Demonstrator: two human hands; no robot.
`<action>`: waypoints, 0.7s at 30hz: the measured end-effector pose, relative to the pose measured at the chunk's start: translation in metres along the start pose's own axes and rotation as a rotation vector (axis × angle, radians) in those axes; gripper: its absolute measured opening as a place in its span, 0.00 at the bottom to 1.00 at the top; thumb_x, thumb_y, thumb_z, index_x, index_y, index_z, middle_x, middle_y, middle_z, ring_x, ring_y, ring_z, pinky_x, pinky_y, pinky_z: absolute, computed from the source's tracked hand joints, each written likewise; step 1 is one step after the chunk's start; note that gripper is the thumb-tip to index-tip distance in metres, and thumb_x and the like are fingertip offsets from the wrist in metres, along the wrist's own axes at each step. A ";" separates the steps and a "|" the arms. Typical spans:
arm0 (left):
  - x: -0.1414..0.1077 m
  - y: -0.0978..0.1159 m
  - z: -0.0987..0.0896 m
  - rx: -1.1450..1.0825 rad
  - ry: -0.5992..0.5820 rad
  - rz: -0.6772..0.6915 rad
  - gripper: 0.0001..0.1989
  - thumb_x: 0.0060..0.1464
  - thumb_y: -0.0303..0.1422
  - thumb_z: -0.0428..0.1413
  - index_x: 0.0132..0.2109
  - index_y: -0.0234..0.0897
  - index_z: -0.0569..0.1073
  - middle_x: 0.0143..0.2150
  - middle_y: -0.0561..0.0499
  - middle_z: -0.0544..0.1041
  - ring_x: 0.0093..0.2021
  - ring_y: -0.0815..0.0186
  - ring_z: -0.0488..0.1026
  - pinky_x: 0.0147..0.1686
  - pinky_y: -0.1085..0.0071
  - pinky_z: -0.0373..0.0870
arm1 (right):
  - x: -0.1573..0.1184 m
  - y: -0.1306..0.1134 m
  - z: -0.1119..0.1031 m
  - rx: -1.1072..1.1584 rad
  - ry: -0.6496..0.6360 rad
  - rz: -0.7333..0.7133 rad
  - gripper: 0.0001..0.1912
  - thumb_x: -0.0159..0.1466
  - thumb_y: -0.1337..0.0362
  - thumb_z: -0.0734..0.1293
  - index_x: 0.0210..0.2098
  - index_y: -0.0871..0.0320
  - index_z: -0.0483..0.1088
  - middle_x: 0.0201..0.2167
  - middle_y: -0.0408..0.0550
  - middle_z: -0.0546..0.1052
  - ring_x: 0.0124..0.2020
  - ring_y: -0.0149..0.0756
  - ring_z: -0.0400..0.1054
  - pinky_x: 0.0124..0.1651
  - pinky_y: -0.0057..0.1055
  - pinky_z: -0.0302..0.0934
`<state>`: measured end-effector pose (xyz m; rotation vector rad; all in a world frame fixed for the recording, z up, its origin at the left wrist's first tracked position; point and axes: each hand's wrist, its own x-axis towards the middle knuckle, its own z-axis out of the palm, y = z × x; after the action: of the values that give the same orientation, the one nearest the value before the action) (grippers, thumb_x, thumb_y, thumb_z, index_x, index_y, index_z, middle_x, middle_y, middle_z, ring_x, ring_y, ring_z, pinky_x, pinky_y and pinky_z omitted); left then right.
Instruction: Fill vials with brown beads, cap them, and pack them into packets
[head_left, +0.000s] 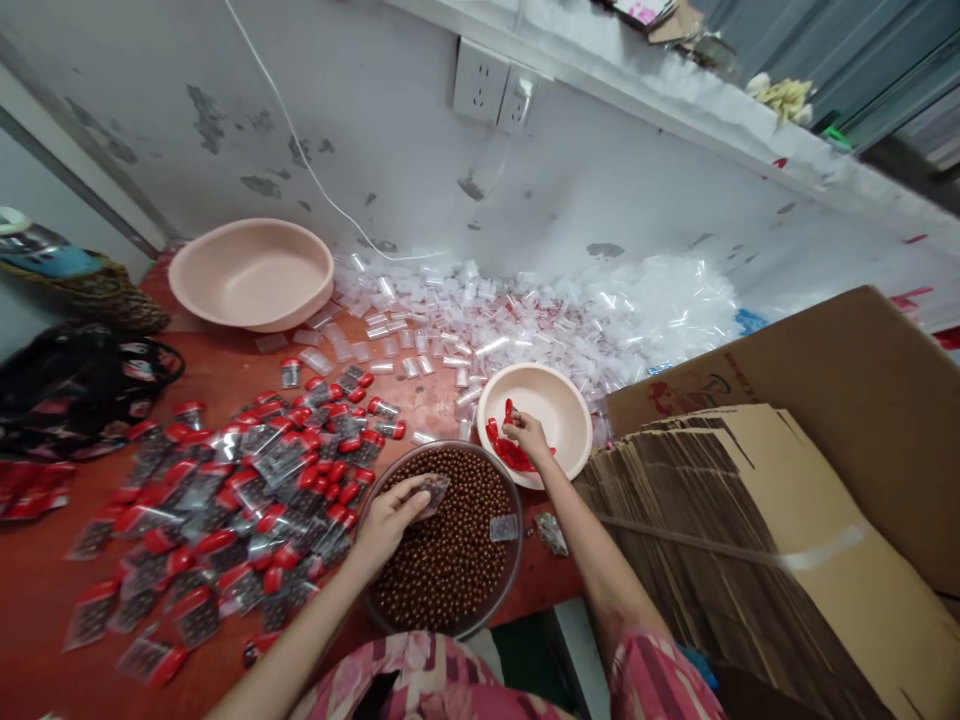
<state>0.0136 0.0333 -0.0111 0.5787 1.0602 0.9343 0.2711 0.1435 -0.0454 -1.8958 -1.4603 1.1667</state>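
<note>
My left hand (391, 520) pinches a small clear container (433, 494) with dark contents above a large bowl of brown beads (457, 575). Another clear container (503, 528) lies on the beads at the right. Over the cream bowl (574, 425), my right hand (527, 438) has its fingers closed on a red cap (509, 408). More red caps (513, 456) lie in that bowl beneath the hand. A wide pile of filled containers with red caps (255, 500) covers the table to the left.
Loose clear containers (450, 310) are heaped along the wall. An oval pink basin (255, 275) stands at the back left, near a black bag (75, 390). Stacked flat cardboard (720, 520) in a box (840, 400) fills the right side.
</note>
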 end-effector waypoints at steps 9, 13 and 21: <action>-0.017 0.013 0.015 0.276 -0.047 0.190 0.16 0.46 0.37 0.54 0.42 0.36 0.74 0.44 0.48 0.76 0.45 0.58 0.70 0.49 0.59 0.63 | -0.111 -0.071 0.016 0.466 -0.304 -0.216 0.14 0.55 0.60 0.64 0.41 0.58 0.68 0.34 0.47 0.73 0.35 0.35 0.67 0.40 0.32 0.60; -0.024 0.014 0.008 0.459 -0.034 0.300 0.15 0.46 0.37 0.54 0.42 0.37 0.75 0.43 0.48 0.76 0.45 0.58 0.71 0.50 0.58 0.61 | -0.135 -0.092 0.023 0.396 -0.410 -0.259 0.14 0.55 0.63 0.64 0.41 0.57 0.67 0.35 0.45 0.72 0.36 0.34 0.66 0.41 0.31 0.60; -0.041 0.020 0.003 0.485 0.008 0.331 0.15 0.47 0.36 0.54 0.41 0.38 0.75 0.42 0.48 0.77 0.44 0.58 0.71 0.49 0.59 0.62 | -0.170 -0.104 0.044 -0.177 -0.066 -0.512 0.08 0.59 0.68 0.60 0.37 0.56 0.68 0.35 0.47 0.72 0.37 0.35 0.66 0.43 0.32 0.60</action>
<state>0.0018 0.0079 0.0250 1.1803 1.2282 0.9649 0.1663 0.0116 0.0700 -1.4593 -1.9875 0.8836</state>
